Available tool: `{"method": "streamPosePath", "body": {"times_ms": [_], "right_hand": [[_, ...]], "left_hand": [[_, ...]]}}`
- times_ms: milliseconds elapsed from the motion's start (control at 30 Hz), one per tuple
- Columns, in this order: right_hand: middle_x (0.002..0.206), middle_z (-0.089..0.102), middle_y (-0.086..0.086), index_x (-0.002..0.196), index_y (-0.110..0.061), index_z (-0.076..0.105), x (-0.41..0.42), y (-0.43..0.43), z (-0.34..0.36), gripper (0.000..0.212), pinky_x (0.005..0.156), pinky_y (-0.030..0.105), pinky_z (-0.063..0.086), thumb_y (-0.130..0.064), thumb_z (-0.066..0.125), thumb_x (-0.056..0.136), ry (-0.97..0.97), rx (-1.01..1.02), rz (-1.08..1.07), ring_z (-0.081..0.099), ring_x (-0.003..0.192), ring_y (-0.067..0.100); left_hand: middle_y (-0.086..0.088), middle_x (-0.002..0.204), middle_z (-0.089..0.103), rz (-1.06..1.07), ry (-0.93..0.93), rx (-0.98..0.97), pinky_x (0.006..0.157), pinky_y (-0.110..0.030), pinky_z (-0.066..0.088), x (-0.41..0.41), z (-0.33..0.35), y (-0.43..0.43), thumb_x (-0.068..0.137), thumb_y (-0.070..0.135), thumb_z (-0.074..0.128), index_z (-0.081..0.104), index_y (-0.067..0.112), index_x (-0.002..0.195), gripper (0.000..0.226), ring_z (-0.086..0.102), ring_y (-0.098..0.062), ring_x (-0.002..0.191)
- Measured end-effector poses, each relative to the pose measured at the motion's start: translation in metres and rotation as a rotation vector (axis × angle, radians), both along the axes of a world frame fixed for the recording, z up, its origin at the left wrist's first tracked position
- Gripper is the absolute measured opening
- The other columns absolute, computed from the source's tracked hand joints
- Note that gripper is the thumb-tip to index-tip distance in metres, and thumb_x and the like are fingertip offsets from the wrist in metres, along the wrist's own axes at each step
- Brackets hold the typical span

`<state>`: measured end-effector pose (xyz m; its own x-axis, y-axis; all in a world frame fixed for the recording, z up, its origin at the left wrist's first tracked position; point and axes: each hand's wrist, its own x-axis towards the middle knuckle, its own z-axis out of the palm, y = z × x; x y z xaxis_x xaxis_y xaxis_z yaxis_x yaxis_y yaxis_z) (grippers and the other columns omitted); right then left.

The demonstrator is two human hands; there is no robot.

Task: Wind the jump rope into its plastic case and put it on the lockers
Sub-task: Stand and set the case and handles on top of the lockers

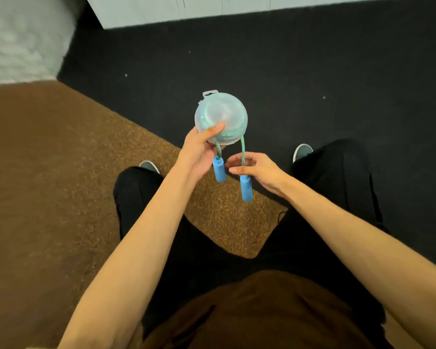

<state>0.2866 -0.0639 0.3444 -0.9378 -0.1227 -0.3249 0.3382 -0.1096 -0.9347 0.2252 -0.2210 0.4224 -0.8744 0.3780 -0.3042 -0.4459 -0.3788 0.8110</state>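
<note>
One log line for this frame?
rope wound in case | left hand grips case | right hand holds one handle | other handle hangs | case not yet put away

1 plastic case [220, 117], 1 rope [242, 147] w/ 2 blue handles [219, 171] — plus 2 hands [199, 152], 2 shoes [302, 151].

The clear plastic case [222, 113] is tinted pale blue, the rope [242, 147] blue flecked with green, its handles [219, 172] solid blue, the brown carpet [61, 172] orange-speckled, the black carpet [312, 71] plain.
</note>
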Motion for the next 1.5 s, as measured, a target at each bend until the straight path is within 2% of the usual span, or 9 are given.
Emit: {"method": "streamPosePath", "body": {"times_ms": [233,433,567,800,1067,1267,1367,1433,1500], "right_hand": [[0.129,0.064,0.007,0.119,-0.021,0.065,-0.004,0.01,0.055,0.047,0.103,0.029,0.045,-0.017,0.079,0.074,0.115,-0.003,0.021,0.06,0.12,0.017],[0.101,0.07,0.025,0.106,0.004,0.064,0.004,0.003,0.086,0.031,0.087,0.041,0.056,-0.007,0.072,0.077,-0.007,-0.168,0.206,0.069,0.089,0.03],[0.089,0.069,0.023,0.108,0.006,0.063,-0.009,0.017,0.089,0.057,0.074,0.04,0.058,-0.028,0.085,0.068,-0.117,-0.351,0.204,0.069,0.076,0.033],[0.088,0.069,0.021,0.11,0.001,0.061,-0.141,0.087,0.094,0.065,0.059,0.032,0.056,-0.035,0.088,0.063,-0.173,-0.377,0.182,0.068,0.064,0.026],[0.092,0.072,0.016,0.117,-0.007,0.058,-0.363,0.178,0.15,0.05,0.042,0.023,0.049,-0.026,0.077,0.075,-0.236,-0.087,0.132,0.069,0.062,0.02],[0.094,0.072,0.009,0.116,-0.012,0.065,-0.42,0.194,0.285,0.039,0.049,0.023,0.053,-0.015,0.071,0.078,-0.365,-0.054,-0.019,0.07,0.068,0.023],[0.104,0.071,0.015,0.125,-0.013,0.06,-0.426,0.191,0.351,0.05,0.057,0.027,0.058,-0.013,0.072,0.077,-0.43,-0.048,-0.079,0.071,0.078,0.027],[0.108,0.071,0.018,0.126,-0.014,0.06,-0.421,0.184,0.39,0.051,0.063,0.031,0.059,-0.012,0.073,0.076,-0.479,-0.056,-0.101,0.071,0.084,0.029],[0.11,0.071,0.019,0.124,-0.015,0.06,-0.421,0.177,0.432,0.051,0.063,0.033,0.059,-0.011,0.074,0.075,-0.499,-0.068,-0.143,0.071,0.087,0.031]], "left_hand": [[-0.007,0.109,0.066,0.021,-0.012,0.069,0.088,-0.036,0.054,0.012,0.077,0.012,0.091,0.019,0.057,0.056,0.008,0.121,0.032,0.064,-0.023,0.102],[-0.006,0.102,0.067,0.079,-0.021,0.134,0.082,-0.032,0.057,-0.017,0.111,0.019,0.092,0.019,0.056,0.057,0.009,0.117,0.026,0.065,-0.019,0.095],[-0.006,0.113,0.065,0.123,-0.021,0.173,0.087,-0.037,0.057,-0.062,0.105,0.025,0.089,0.019,0.059,0.049,0.009,0.134,0.048,0.067,-0.018,0.097],[-0.008,0.101,0.068,0.22,-0.076,0.282,0.093,-0.042,0.051,-0.22,0.082,0.041,0.081,0.011,0.059,0.06,0.008,0.104,0.023,0.068,-0.022,0.091],[-0.021,0.134,0.054,0.302,-0.18,0.377,0.089,-0.051,0.052,-0.405,0.109,0.07,0.086,0.012,0.055,0.044,0.001,0.137,0.054,0.057,-0.038,0.119],[-0.018,0.14,0.051,0.363,-0.299,0.331,0.08,-0.055,0.053,-0.44,0.23,0.06,0.075,0.014,0.062,0.036,0.011,0.145,0.074,0.057,-0.038,0.119],[-0.01,0.107,0.071,0.357,-0.302,0.275,0.074,-0.05,0.058,-0.442,0.292,0.051,0.084,0.011,0.049,0.07,0.015,0.11,0.034,0.068,-0.029,0.098],[-0.003,0.088,0.075,0.333,-0.279,0.241,0.074,-0.044,0.058,-0.434,0.334,0.046,0.09,0.009,0.04,0.078,0.022,0.074,0.044,0.072,-0.021,0.084],[-0.006,0.093,0.074,0.314,-0.29,0.266,0.071,-0.043,0.059,-0.434,0.379,0.039,0.09,0.008,0.042,0.078,0.022,0.075,0.041,0.072,-0.021,0.082]]}}
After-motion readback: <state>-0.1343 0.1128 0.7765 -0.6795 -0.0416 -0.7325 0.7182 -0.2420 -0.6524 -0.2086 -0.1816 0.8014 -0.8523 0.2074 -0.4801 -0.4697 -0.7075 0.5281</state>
